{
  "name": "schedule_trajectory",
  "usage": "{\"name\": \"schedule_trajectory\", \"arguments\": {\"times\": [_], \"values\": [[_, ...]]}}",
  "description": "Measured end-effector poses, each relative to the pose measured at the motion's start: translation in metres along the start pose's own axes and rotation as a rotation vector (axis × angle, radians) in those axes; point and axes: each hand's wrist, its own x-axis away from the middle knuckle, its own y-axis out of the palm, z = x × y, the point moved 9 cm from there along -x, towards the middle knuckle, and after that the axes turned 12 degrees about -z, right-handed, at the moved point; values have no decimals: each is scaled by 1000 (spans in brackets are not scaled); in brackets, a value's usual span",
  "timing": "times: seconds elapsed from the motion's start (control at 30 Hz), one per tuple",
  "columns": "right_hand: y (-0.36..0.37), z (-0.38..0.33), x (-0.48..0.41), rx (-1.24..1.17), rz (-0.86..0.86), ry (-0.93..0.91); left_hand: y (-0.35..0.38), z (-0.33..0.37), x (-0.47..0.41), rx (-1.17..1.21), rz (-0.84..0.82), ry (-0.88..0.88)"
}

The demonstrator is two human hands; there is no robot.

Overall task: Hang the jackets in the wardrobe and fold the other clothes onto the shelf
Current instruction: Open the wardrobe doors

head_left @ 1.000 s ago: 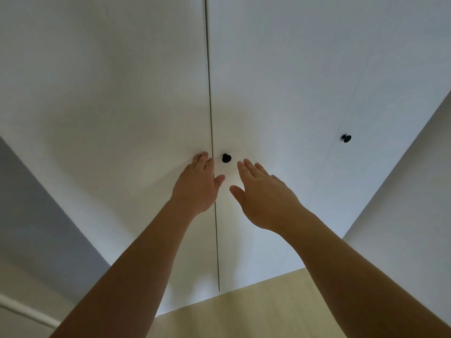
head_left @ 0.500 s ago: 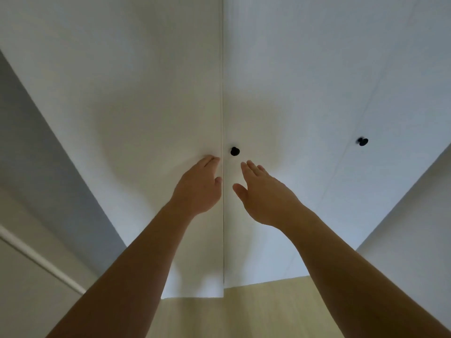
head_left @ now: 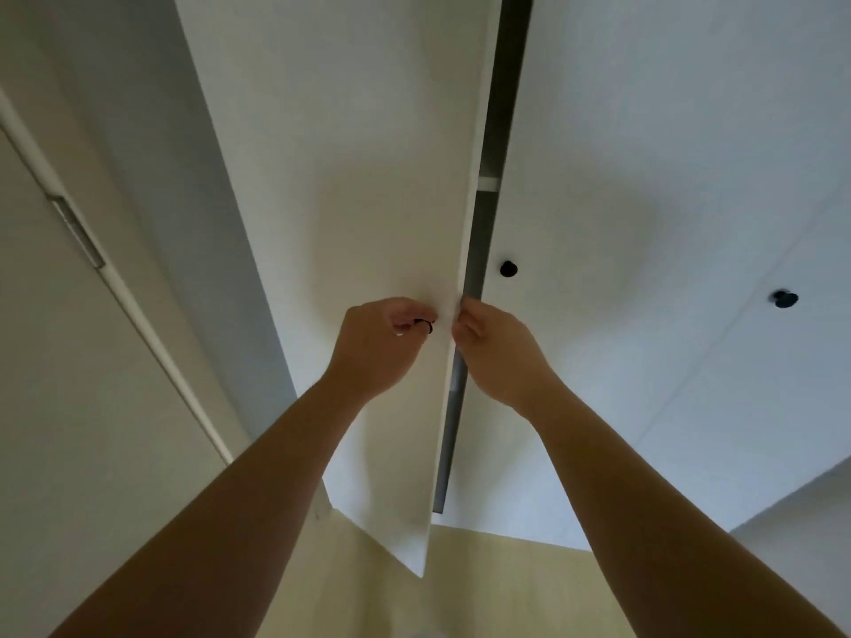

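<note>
Head view, looking steeply along the front of a white wardrobe [head_left: 598,407]. Landmark is its left door [head_left: 368,177], which stands ajar with the free edge swung out toward the camera.

Around the left door:
- To its left is a grey-shadowed wall [head_left: 152,154], then a pale surface with a white rail [head_left: 119,287] running slantwise across it.
- Below its lower corner is light wooden floor [head_left: 506,587].
- Just right of its free edge, a narrow dark gap [head_left: 495,108] opens into the interior. A white shelf [head_left: 488,182] edge crosses inside the gap, well above the hands. The rest of the interior is too dark to read.
- Right of the gap, the middle door [head_left: 644,154] sits closed, with a black middle knob [head_left: 508,268] near its edge. A black far knob [head_left: 785,298] shows on the next panel along.

In the way: the left door itself covers most of the opening, and both forearms cross the lower frame.

Left hand [head_left: 377,343]: on the face of the left door, near the free edge. Its fingers are curled round a small black door knob [head_left: 426,325], which they mostly hide.

Right hand [head_left: 499,352]: at the free edge, just beside the left hand, partly covering the gap. Its fingertips [head_left: 465,310] are curled onto the edge and pinch it. How far they reach behind the door cannot be told.
</note>
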Motion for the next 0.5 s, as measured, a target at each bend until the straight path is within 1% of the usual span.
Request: {"name": "schedule_trajectory", "arguments": {"times": [0.1,0.3,0.37,0.5], "values": [[1,-7,5,52,13,-49,-9,-8,14,122,22,-100],[11,-22,18,-38,-1,-105,-29,-12,55,206,96,-173],[22,-31,19,-98,-65,-123,-39,-16,70,200,130,-205],[57,-56,19,-223,-252,-171,-62,-28,102,206,193,-265]]}}
